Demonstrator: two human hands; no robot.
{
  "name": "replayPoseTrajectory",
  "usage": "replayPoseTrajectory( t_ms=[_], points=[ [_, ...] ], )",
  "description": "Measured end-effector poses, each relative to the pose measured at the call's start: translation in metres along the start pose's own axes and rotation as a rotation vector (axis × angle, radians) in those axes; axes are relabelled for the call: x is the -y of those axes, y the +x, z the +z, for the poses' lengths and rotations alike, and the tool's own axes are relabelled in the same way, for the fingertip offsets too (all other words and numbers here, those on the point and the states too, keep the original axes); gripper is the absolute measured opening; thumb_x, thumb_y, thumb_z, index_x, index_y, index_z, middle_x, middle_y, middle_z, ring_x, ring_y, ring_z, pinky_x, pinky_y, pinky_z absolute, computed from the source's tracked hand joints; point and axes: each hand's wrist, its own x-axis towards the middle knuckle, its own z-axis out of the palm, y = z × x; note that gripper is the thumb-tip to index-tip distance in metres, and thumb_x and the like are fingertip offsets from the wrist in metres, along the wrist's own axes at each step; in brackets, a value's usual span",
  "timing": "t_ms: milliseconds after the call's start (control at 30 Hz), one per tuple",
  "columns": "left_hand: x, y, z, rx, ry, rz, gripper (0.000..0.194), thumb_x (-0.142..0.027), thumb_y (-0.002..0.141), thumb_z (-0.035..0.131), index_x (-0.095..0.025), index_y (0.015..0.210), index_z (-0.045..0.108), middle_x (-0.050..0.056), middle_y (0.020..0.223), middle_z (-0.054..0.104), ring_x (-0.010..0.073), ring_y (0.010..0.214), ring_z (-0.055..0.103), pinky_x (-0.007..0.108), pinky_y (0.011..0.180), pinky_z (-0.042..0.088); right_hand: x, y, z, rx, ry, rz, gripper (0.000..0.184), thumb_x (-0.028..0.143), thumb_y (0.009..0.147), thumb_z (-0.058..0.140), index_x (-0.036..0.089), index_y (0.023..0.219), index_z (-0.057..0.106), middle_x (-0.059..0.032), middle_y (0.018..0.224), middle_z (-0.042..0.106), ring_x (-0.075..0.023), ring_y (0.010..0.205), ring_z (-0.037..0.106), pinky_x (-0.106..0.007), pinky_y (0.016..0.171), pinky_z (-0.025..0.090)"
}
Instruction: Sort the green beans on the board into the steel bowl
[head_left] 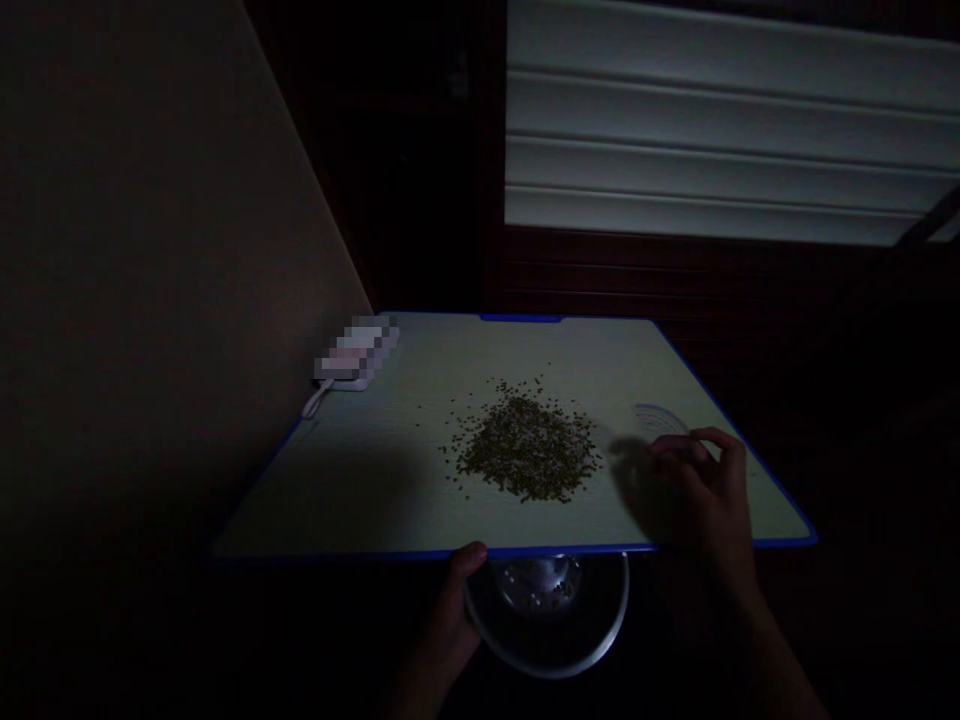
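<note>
A loose heap of small greenish-brown grains or seeds [529, 445] lies in the middle of a pale tabletop with a blue edge [360, 500]. Just right of the heap is my right hand [709, 480], above the tabletop with its fingers curled in together; anything between the fingertips is too dark to make out. My left hand [457, 610] grips the left rim of a shiny metal bowl [555, 655], its thumb up by the table's front edge. The bowl sits partly beneath that edge, and a few grains show inside it.
On the table's far left corner lies a phone-like white item [356, 355] with a strap, its top blurred out. A wall [187, 250] rises along the left. Behind stand dark wooden furniture and pale slatted panels [712, 130]. The room is dim.
</note>
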Motion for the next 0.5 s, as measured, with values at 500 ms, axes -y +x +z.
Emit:
replayPoseTrajectory(
  t_ms=[500],
  points=[
    [-0.002, 0.0, 0.001, -0.006, 0.031, -0.009, 0.006, -0.02, 0.07, 0.072, -0.014, 0.073, 0.072, 0.008, 0.067, 0.078, 0.0316, 0.085, 0.074, 0.045, 0.09, 0.052, -0.013, 0.095, -0.055, 0.118, -0.757, -0.09, 0.038, 0.035, 0.084, 0.056, 0.02, 0.117, 0.066, -0.0097, 0.089, 0.072, -0.0238, 0.072, 0.066, -0.034, 0.064, 0.049]
  ],
)
